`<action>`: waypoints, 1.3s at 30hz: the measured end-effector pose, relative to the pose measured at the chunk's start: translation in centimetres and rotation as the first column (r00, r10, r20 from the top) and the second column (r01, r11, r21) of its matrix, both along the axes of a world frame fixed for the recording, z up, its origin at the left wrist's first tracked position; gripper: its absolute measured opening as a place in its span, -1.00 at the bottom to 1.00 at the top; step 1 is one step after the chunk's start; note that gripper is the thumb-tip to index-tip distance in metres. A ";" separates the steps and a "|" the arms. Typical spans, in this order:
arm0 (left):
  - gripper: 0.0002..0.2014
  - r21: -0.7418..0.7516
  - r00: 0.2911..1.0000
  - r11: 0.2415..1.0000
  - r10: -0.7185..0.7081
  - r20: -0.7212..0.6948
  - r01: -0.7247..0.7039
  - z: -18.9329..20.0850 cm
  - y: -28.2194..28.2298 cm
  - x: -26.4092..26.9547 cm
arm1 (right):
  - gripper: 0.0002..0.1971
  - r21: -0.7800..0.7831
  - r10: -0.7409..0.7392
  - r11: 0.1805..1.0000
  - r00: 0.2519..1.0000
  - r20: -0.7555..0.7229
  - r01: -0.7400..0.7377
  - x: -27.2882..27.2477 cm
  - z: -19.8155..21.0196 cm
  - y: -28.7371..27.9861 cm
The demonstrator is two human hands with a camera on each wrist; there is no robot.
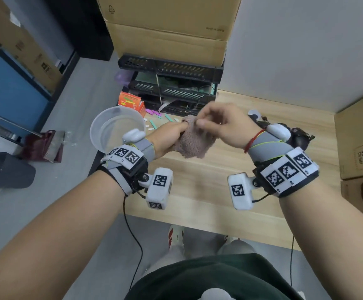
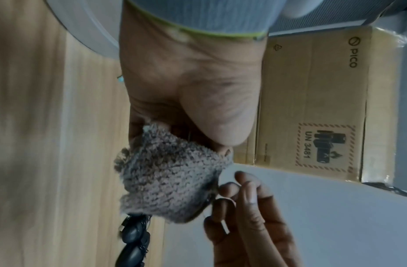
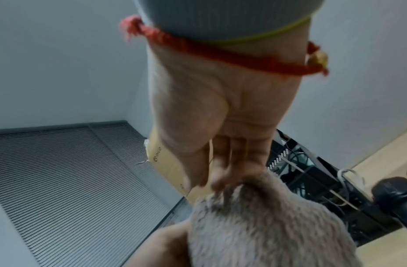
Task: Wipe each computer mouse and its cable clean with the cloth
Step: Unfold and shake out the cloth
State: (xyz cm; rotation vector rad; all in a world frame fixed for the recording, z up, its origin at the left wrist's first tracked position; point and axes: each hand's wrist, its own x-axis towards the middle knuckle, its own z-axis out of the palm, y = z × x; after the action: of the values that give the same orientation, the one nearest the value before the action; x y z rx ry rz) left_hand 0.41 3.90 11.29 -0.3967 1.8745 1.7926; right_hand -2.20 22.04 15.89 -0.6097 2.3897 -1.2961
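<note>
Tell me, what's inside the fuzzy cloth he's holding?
The cloth is bunched in the left hand, and the right hand pinches its top edge. A thin dark cable seems to run into it, but the folds hide the inside.

Fuzzy grey-pink cloth (image 1: 194, 140) bunched above desk; black mice (image 1: 298, 137) behind.

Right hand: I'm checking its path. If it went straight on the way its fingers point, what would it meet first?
Probably the cloth, which the right hand already pinches; behind that, the left hand gripping it.
</note>
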 end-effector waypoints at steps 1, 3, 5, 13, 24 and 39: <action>-0.76 0.023 1.000 1.000 -0.003 0.023 0.002 -0.5 -0.5 0.2 | -0.77 0.021 -0.027 0.999 0.998 -0.063 0.028 -0.6 -0.6 0.3; -0.68 0.103 0.998 0.995 -0.009 0.059 0.003 -1.3 -0.9 0.6 | -0.53 0.154 0.041 0.987 0.999 -0.036 -0.036 -1.3 -2.2 0.6; -0.66 0.156 0.992 0.985 0.061 0.108 -0.078 -2.3 -1.5 0.6 | -0.41 0.162 0.106 0.976 0.968 0.228 -0.145 -1.6 -4.4 0.1; -0.64 0.115 0.962 0.983 0.109 0.251 -0.141 -8.5 -5.4 3.5 | -0.81 -0.074 -0.083 0.980 0.717 0.692 0.185 1.1 -13.6 -1.9; -0.51 -0.470 0.966 0.862 0.248 0.070 -0.187 -16.8 -8.0 4.7 | -0.51 0.346 -0.383 0.910 0.789 0.481 0.230 -1.4 -22.5 -6.3; -0.40 -0.699 0.961 0.670 -0.259 0.094 0.249 -21.5 -7.3 4.1 | -0.55 0.260 -0.131 0.965 0.822 0.554 -0.021 1.1 -26.8 -9.9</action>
State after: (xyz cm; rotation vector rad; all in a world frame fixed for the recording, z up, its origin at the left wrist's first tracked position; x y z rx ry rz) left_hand 4.52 -3.39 -10.20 -0.3541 2.4451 0.8248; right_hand -1.14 12.12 -10.87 -0.0515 2.0220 -0.9816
